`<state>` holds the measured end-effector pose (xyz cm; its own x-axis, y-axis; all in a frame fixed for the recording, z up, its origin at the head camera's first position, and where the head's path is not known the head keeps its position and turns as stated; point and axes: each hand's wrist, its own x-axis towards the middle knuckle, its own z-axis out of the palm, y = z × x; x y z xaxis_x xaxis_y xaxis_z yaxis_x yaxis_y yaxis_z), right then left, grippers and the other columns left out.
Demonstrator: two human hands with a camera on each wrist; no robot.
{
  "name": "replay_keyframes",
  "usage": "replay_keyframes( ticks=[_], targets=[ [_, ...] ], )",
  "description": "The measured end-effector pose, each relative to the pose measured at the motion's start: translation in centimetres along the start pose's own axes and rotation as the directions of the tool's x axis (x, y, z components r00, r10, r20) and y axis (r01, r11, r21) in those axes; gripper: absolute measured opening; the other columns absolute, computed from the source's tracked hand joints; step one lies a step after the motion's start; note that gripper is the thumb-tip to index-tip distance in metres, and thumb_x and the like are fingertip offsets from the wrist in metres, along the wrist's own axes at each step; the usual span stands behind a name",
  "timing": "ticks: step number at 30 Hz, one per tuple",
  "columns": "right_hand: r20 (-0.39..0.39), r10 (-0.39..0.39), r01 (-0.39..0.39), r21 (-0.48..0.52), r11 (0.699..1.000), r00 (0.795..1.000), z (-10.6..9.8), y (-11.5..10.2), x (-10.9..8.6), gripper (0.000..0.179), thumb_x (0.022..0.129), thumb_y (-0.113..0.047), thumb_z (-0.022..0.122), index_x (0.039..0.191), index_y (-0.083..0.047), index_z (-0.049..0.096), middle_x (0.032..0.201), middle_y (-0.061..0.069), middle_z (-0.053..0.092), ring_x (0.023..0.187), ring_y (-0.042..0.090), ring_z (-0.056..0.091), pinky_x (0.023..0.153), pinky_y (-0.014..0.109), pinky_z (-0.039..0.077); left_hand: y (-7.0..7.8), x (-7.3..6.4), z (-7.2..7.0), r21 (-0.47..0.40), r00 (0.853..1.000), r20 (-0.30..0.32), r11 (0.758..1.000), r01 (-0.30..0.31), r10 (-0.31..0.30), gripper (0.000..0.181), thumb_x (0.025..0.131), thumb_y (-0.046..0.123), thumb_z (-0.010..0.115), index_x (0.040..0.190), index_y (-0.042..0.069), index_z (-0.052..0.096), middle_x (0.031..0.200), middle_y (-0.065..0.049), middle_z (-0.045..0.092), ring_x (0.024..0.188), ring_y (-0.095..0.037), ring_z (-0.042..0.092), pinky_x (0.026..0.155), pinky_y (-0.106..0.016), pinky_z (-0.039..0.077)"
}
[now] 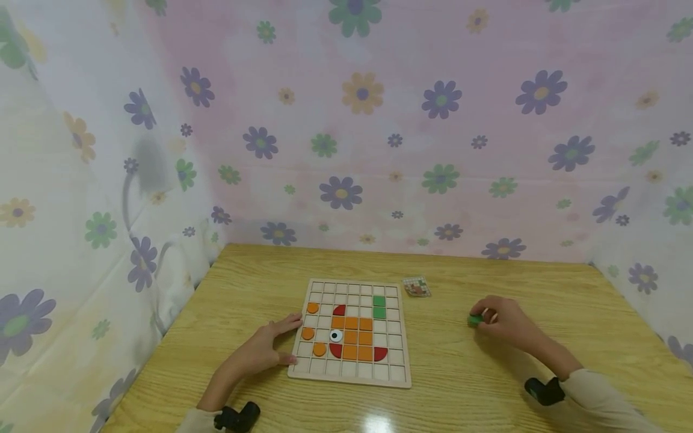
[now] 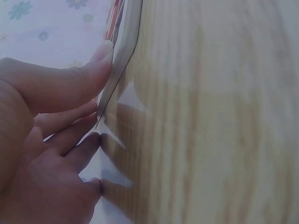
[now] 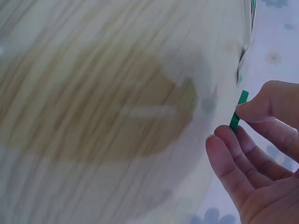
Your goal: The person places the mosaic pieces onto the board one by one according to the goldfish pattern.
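A wooden grid board [image 1: 373,374] lies flat on the table. On it sit several orange squares [image 1: 351,338], three orange discs [image 1: 307,333], three red quarter-round pieces [image 1: 381,353], a white eye disc [image 1: 336,336] and two green squares [image 1: 379,307]. My left hand [image 1: 260,349] rests at the board's left edge, thumb and fingers spread and touching its rim. Off to the right of the board, my right hand [image 1: 506,322] pinches a small flat green tile [image 3: 238,111] between thumb and fingertips, close to the tabletop.
Beyond the board's far right corner lies a small pattern card [image 1: 416,287]. The wooden table [image 1: 444,385] backs onto a flowered cloth [image 1: 400,120] that also hangs along both sides. A dark strap-on device [image 1: 544,391] sits at each wrist.
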<state>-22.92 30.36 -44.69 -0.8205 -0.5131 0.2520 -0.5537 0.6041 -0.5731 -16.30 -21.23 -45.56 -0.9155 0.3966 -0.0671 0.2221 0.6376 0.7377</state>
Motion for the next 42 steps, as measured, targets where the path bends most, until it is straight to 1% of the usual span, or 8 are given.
replay_keyframes(
  ticks=[3, 17, 23, 25, 30, 33, 39, 42],
  targets=[
    [-0.009, -0.032, 0.032, 0.018, 0.999, 0.999, 0.7, -0.7, 0.5, 0.015, 0.079, 0.005, 0.069, 0.092, -0.002, 0.068, 0.088, 0.006, 0.063, 0.071, 0.007, 0.059, 0.056, 0.025, 0.051, -0.1, 0.1, 0.0, 0.011, 1.0, 0.0, 1.0, -0.006, 0.006, 0.074, 0.076, 0.015, 0.078, 0.141, 0.005, 0.045, 0.152, -0.004, 0.032, 0.14, -0.031, 0.021, 0.111, -0.059, 0.004],
    [0.037, -0.06, 0.057, 0.092, 0.994, 0.997, 4.4, -4.2, 4.1, 0.014, 0.082, 0.002, 0.067, 0.095, -0.004, 0.069, 0.091, 0.003, 0.062, 0.071, 0.008, 0.058, 0.057, 0.025, 0.053, 0.1, -0.1, -0.1, 0.013, 1.0, 0.011, 1.0, -0.016, 0.015, 0.073, 0.077, 0.015, 0.078, 0.141, 0.004, 0.044, 0.152, -0.007, 0.031, 0.14, -0.031, 0.021, 0.111, -0.058, 0.004],
    [0.054, -0.072, 0.068, 0.08, 0.995, 0.996, 6.3, -5.1, 6.4, 0.015, 0.08, 0.003, 0.066, 0.092, -0.005, 0.07, 0.109, 0.024, 0.062, 0.07, 0.007, 0.058, 0.056, 0.023, 0.052, 0.3, -0.1, -0.2, 0.014, 0.999, 0.015, 0.999, -0.033, 0.033, 0.073, 0.077, 0.017, 0.077, 0.14, 0.002, 0.045, 0.151, -0.011, 0.031, 0.14, -0.034, 0.021, 0.11, -0.06, 0.005],
    [0.061, -0.07, 0.065, 0.081, 0.995, 0.996, 7.0, -5.5, 7.1, 0.015, 0.08, 0.004, 0.066, 0.092, -0.004, 0.07, 0.109, 0.026, 0.061, 0.069, 0.007, 0.058, 0.056, 0.023, 0.051, 0.4, 0.0, -0.2, 0.014, 0.999, 0.015, 0.999, -0.037, 0.037, 0.073, 0.077, 0.018, 0.078, 0.14, 0.001, 0.045, 0.151, -0.012, 0.031, 0.14, -0.035, 0.021, 0.11, -0.061, 0.005],
    [0.071, -0.064, 0.058, 0.079, 0.995, 0.995, 8.6, -6.3, 8.4, 0.021, 0.075, 0.004, 0.063, 0.093, -0.004, 0.071, 0.084, 0.006, 0.06, 0.067, 0.008, 0.054, 0.056, 0.023, 0.049, 0.5, 0.0, -0.2, 0.022, 1.0, 0.017, 1.0, -0.018, 0.018, 0.073, 0.078, 0.019, 0.077, 0.141, 0.003, 0.045, 0.151, -0.009, 0.031, 0.14, -0.035, 0.021, 0.11, -0.062, 0.006],
    [0.085, -0.061, 0.057, 0.043, 0.997, 0.995, 9.2, -6.7, 8.8, 0.023, 0.074, 0.005, 0.062, 0.093, -0.005, 0.071, 0.076, 0.0, 0.056, 0.062, 0.006, 0.047, 0.06, 0.026, 0.045, 0.5, 0.1, -0.2, 0.028, 0.999, 0.022, 0.999, -0.024, 0.023, 0.073, 0.078, 0.019, 0.078, 0.141, 0.003, 0.045, 0.151, -0.01, 0.032, 0.139, -0.035, 0.022, 0.109, -0.063, 0.009],
    [0.08, -0.07, 0.072, -0.015, 0.997, 0.994, 9.6, -7.6, 9.1, 0.02, 0.077, 0.006, 0.065, 0.091, -0.007, 0.072, 0.084, -0.001, 0.06, 0.053, 0.002, 0.042, 0.081, 0.043, 0.038, 0.4, 0.1, -0.3, 0.033, 0.999, 0.039, 0.999, -0.039, 0.037, 0.073, 0.078, 0.019, 0.078, 0.141, 0.003, 0.044, 0.151, -0.011, 0.032, 0.139, -0.037, 0.023, 0.108, -0.063, 0.013],
    [0.064, -0.061, 0.064, -0.037, 0.997, 0.996, 9.6, -8.0, 9.1, 0.016, 0.079, 0.003, 0.068, 0.09, -0.008, 0.072, 0.086, 0.0, 0.063, 0.055, 0.001, 0.044, 0.079, 0.041, 0.04, 0.5, 0.2, -0.4, 0.045, 0.999, 0.04, 0.998, -0.038, 0.036, 0.073, 0.078, 0.018, 0.077, 0.142, 0.003, 0.044, 0.151, -0.01, 0.032, 0.139, -0.036, 0.024, 0.108, -0.062, 0.016]
  ],
)
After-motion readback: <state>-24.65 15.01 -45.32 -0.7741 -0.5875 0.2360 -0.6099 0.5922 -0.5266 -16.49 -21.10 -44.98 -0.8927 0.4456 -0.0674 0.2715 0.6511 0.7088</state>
